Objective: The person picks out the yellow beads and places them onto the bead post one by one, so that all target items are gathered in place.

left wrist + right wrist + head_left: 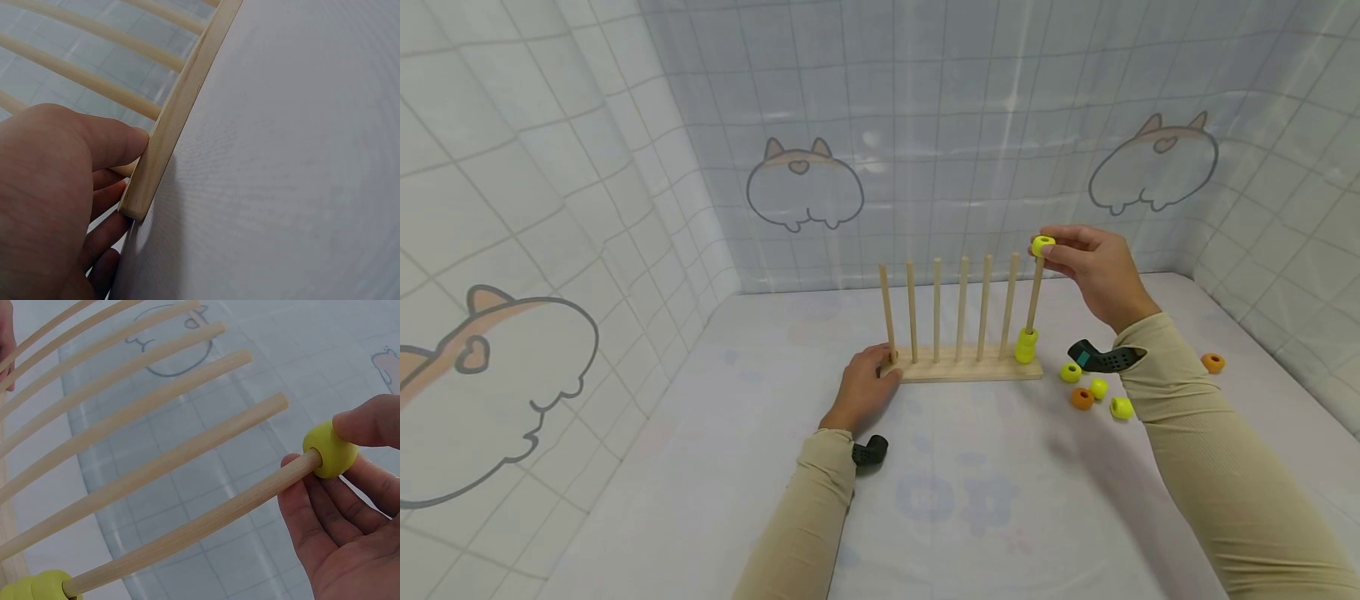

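the right hand [1097,271] pinches a yellow bead [1042,247] on the tip of the end peg [1034,296], above stacked yellow beads [1026,347]. the left hand [861,390] grips the wooden rack [970,368] at its other end; how far the fingers [106,240] wrap behind is hard to tell. loose yellow beads [1125,409] and orange beads [1078,402] lie on the worktop [970,533] below the right hand.

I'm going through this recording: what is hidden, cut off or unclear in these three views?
Head view: part of the left end of the wooden base, behind the left hand.
Head view: part of the tabletop, behind the right sleeve.
Left wrist view: upper ends of the pegs, cut off by the picture's edges.
Right wrist view: lower part of the yellow bead stack, cut off at the bottom-left corner.
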`<state>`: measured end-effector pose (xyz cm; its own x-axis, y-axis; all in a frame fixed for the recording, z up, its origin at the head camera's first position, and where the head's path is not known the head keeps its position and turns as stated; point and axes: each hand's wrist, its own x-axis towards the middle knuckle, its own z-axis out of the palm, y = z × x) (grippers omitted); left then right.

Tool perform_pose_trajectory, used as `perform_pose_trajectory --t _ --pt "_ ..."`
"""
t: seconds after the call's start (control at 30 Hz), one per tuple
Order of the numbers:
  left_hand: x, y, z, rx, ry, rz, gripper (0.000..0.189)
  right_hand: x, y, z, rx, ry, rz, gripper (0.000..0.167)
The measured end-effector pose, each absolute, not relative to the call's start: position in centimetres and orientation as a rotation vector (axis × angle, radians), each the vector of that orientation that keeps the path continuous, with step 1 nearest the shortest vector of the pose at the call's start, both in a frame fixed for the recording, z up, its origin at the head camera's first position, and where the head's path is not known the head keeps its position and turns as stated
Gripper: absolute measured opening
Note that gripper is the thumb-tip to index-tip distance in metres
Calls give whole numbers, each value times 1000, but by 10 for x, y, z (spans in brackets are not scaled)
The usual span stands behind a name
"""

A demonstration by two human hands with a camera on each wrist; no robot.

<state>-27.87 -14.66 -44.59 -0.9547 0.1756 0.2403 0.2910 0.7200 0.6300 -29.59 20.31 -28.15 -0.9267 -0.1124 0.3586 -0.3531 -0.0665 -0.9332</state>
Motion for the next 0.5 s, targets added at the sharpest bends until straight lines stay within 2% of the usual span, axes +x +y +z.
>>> perform_pose_trajectory --t 0.5 --pt "-278 -146 -444 -361 -2757 -1059 44 -295 204 -282 497 -2071 2054 43"
